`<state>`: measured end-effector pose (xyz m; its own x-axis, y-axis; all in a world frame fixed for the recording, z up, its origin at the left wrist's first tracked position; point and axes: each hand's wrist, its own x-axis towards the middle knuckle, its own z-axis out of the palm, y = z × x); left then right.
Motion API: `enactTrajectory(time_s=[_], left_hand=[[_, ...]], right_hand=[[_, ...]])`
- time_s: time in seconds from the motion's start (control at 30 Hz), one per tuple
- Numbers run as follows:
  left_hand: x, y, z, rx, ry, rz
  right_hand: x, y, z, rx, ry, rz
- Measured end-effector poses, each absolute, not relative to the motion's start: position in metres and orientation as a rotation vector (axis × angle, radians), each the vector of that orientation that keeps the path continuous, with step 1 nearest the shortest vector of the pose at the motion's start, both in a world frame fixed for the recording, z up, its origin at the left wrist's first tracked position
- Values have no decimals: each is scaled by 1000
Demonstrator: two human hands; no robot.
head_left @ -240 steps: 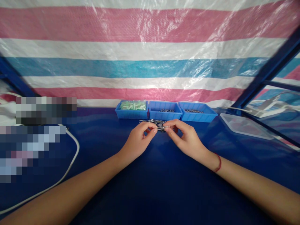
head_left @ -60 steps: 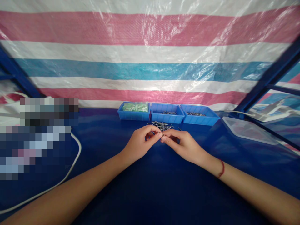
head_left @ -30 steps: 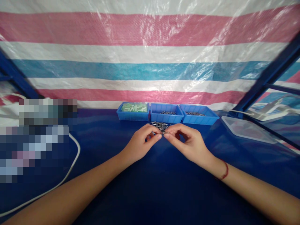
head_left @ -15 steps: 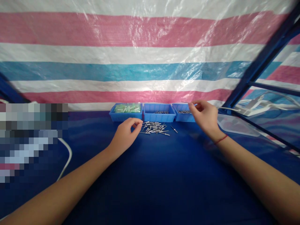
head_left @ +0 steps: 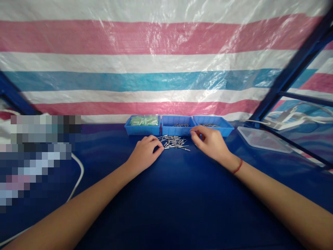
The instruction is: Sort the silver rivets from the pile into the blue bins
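A person's two bare hands work over a dark blue worktop point(head_left: 166, 198), on either side of a loose pile of thin metal pins point(head_left: 173, 141). The pile lies in the middle of the scene, just on the near side of three blue bins, its pins pointing in mixed directions; one pin lies at its near right edge.

The left hand point(head_left: 143, 153) is at the left edge of the pile, fingers curled and thumb reaching toward the nearest pins. Its thumb and fingertips are close, but whether the grip is clamped on a pin cannot be told. The right hand point(head_left: 213, 145), with a red cord point(head_left: 238, 167) around its wrist, is to the right of the pile, in front of the near left corner of the right bin point(head_left: 222, 131). Its thumb and index fingertip are nearly together; whether anything sits between them cannot be seen.

The left bin point(head_left: 143, 131) holds a bag of pale green pieces point(head_left: 144, 121). The middle bin point(head_left: 175, 131) and the right one each hold more pins. Farther right lies a translucent plastic lid point(head_left: 264, 140). A white cable point(head_left: 81, 170) runs along the left, and a striped sheet point(head_left: 156, 38) hangs at the far side.
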<state>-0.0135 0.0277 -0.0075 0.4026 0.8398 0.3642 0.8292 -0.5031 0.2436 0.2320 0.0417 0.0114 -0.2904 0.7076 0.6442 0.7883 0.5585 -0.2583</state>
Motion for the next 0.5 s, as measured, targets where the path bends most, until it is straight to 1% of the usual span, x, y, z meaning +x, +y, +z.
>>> enactTrajectory(time_s=[0.13,0.27,0.33,0.43,0.5], left_hand=[[-7,20,-4,2774,1516,720],[2,7,-1,2868,1309,813],[6,3,-3,2768,1196,954],[8,3,-8,2471,1125,1182],[7,5,-10,2319,1119,1251]], right_hand=[[212,26,2,-1036,-2303,78],[201,15,-1,-905,-2469,118],[199,13,-1,-871,-2460,157],[198,13,0,-837,-2348,272],[197,13,0,-817,-2288,323]])
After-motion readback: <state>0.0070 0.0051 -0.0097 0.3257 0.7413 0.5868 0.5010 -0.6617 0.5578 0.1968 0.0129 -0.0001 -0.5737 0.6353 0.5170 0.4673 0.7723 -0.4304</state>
